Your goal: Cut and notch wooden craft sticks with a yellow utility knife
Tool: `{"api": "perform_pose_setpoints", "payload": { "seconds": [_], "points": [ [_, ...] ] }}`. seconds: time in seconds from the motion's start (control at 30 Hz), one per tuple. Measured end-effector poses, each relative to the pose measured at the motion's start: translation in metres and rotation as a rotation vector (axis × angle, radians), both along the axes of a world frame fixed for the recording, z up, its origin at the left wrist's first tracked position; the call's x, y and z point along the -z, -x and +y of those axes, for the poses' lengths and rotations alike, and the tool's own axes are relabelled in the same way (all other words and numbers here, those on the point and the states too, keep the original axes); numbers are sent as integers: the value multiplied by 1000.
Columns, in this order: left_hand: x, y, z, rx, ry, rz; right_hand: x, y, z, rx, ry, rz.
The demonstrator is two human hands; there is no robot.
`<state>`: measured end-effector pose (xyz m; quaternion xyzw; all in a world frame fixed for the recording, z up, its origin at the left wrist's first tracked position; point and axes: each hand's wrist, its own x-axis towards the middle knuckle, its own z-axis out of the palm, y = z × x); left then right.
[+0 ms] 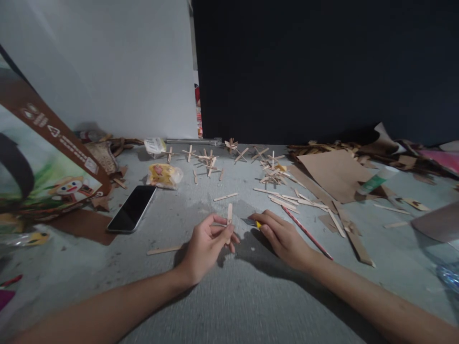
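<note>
My left hand [208, 246] rests on the grey floor and pinches a short wooden craft stick [230, 213] upright between thumb and fingers. Close to its right, my right hand [283, 236] lies curled over a small cutter with a yellow body and grey blade [252, 222], whose tip points left toward the stick. A red pencil [306, 232] lies just right of that hand. A loose stick [164, 250] lies left of my left hand, another [225, 197] a little farther away.
A black phone [132, 208] lies at left beside a printed bag [46, 162]. Several glued stick crosses [208, 160] and loose sticks [283, 198] lie farther back. Cardboard pieces [335, 174] and scraps cover the right. A yellow wrapper [164, 175] sits behind the phone.
</note>
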<state>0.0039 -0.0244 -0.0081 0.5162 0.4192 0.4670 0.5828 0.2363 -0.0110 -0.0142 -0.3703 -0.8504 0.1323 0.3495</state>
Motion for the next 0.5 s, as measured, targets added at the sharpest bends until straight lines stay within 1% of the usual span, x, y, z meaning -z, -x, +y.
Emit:
{"api": "perform_pose_setpoints", "payload": {
  "seconds": [0.1,0.17,0.27,0.33,0.37,0.5],
  "points": [
    [1,0,1,-10,-7,16,-12,6,-8,41,57,-27],
    [1,-1,2,-7,-7,22,-21,12,-16,74,134,12],
    [1,-1,2,24,9,2,-30,21,-28,79,434,32],
    [2,-1,1,34,10,-2,-33,26,-34,64,589,70],
    [2,-1,1,33,7,1,-34,28,-36,59,629,91],
    [2,-1,0,33,-3,13,-35,32,-40,52,686,148]
  ]
}}
